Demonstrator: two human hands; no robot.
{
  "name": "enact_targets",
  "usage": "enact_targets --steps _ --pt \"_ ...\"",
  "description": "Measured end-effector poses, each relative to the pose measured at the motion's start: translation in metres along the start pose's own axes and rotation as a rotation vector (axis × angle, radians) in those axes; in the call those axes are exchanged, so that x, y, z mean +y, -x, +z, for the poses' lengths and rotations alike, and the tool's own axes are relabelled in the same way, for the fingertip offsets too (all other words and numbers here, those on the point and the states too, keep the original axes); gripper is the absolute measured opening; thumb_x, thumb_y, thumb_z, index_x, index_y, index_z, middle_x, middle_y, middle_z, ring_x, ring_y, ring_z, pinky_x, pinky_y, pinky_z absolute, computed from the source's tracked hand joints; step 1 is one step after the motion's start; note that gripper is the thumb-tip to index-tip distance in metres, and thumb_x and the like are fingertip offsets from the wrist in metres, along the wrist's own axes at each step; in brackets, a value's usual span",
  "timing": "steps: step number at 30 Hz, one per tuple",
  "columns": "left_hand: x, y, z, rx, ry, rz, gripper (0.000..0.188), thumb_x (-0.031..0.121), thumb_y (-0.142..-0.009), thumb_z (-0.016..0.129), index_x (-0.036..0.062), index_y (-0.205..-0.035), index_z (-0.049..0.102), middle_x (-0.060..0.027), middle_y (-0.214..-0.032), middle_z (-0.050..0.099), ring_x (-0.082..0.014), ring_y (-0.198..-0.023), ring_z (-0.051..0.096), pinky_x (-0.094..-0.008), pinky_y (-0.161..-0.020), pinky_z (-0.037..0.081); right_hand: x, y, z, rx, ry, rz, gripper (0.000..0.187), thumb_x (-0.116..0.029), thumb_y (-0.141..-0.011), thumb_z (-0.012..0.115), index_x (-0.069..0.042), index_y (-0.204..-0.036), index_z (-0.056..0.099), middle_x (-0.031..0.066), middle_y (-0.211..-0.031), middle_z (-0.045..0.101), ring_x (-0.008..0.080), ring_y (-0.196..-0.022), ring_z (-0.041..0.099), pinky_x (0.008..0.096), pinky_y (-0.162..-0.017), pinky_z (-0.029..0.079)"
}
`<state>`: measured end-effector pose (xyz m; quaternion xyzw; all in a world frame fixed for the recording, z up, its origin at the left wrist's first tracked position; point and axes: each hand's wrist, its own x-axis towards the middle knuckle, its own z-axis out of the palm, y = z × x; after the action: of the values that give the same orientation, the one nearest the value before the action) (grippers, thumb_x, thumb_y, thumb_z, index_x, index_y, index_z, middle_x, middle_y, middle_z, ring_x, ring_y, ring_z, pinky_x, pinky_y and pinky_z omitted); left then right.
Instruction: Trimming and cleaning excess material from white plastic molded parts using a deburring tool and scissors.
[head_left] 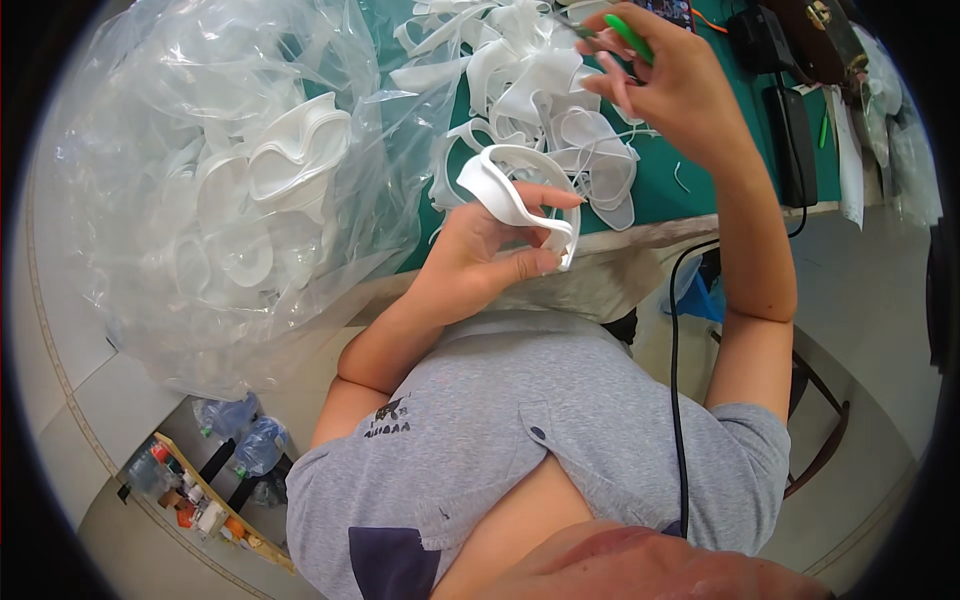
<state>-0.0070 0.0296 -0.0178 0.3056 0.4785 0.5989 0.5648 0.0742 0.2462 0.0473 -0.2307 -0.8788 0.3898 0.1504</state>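
Note:
My left hand (pixel 468 256) is closed around a white curved, band-like piece (pixel 492 188), its fingers inside the loop and the thumb at its lower end. The piece is held up just in front of the table's near edge. Up and to the right, my right hand (pixel 668 85) grips small green-handled scissors (pixel 628 38), their dark blades pointing left over the table. Beneath and beyond both hands spreads a loose pile of white curved pieces and thin strips (pixel 515 95). The fingers partly hide the scissors.
A large clear plastic bag (pixel 130 220) with similar white pieces (pixel 300 160) covers the left of the green table (pixel 665 190). Right of my right forearm lie a black power strip (pixel 790 145) and a black cable (pixel 676 370). A shelf with small items (pixel 215 510) stands at lower left.

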Motion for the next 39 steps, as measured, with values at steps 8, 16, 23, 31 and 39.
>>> enact_targets --steps 8,16,23,31,39 --pt "0.000 0.007 -0.010 0.033 -0.331 0.129 0.034 0.023 -0.081 0.070 0.0049 -0.109 0.062 -0.0119 -0.125 0.048 -0.0235 -0.112 0.047 -0.0370 -0.093 0.038 0.041 0.045 -0.018 -0.049 0.078 0.019 0.045 -0.020 -0.067 0.084 -0.002 -0.096 0.055 0.0025 -0.065 0.057 0.0087 -0.061 0.051 0.0217 -0.059 0.044" --pt "-0.002 0.010 -0.030 0.120 -0.266 0.224 0.061 0.060 -0.092 0.038 0.0054 -0.076 0.061 -0.0208 -0.145 0.030 -0.0310 -0.135 0.029 -0.0484 -0.108 0.023 0.060 0.094 -0.036 -0.135 0.313 0.524 0.045 -0.018 -0.068 0.083 -0.003 -0.101 0.056 0.0024 -0.063 0.054 0.0071 -0.059 0.041 0.0233 -0.054 0.038" --pt "0.002 -0.006 -0.017 -0.209 0.836 0.129 0.058 0.062 -0.092 0.033 0.0120 -0.068 0.052 -0.0243 -0.149 0.018 -0.0426 -0.140 0.012 -0.0660 -0.104 0.025 0.062 0.103 -0.032 -0.120 -0.292 0.398 0.028 -0.009 -0.083 0.066 0.000 -0.109 0.060 0.0023 -0.082 0.061 0.0048 -0.069 0.052 0.0201 -0.062 0.041" --pt "0.003 -0.008 -0.011 -0.272 1.086 0.066 0.058 0.061 -0.093 0.031 0.0137 -0.068 0.053 -0.0215 -0.149 0.021 -0.0350 -0.142 0.010 -0.0649 -0.106 0.023 0.022 0.097 0.019 -0.605 -0.893 0.357 0.046 -0.025 -0.077 0.076 0.002 -0.111 0.060 0.0019 -0.091 0.064 0.0067 -0.082 0.055 0.0200 -0.074 0.042" --pt "0.001 -0.006 -0.007 -0.257 1.021 0.084 0.056 0.059 -0.094 0.032 0.0108 -0.082 0.059 -0.0219 -0.149 0.022 -0.0309 -0.142 0.012 -0.0601 -0.110 0.019 0.030 0.104 0.026 -0.553 -0.979 0.543 0.035 -0.024 -0.078 0.076 -0.002 -0.103 0.062 -0.0075 -0.067 0.050 -0.0002 -0.051 0.030 0.0180 -0.045 0.017"
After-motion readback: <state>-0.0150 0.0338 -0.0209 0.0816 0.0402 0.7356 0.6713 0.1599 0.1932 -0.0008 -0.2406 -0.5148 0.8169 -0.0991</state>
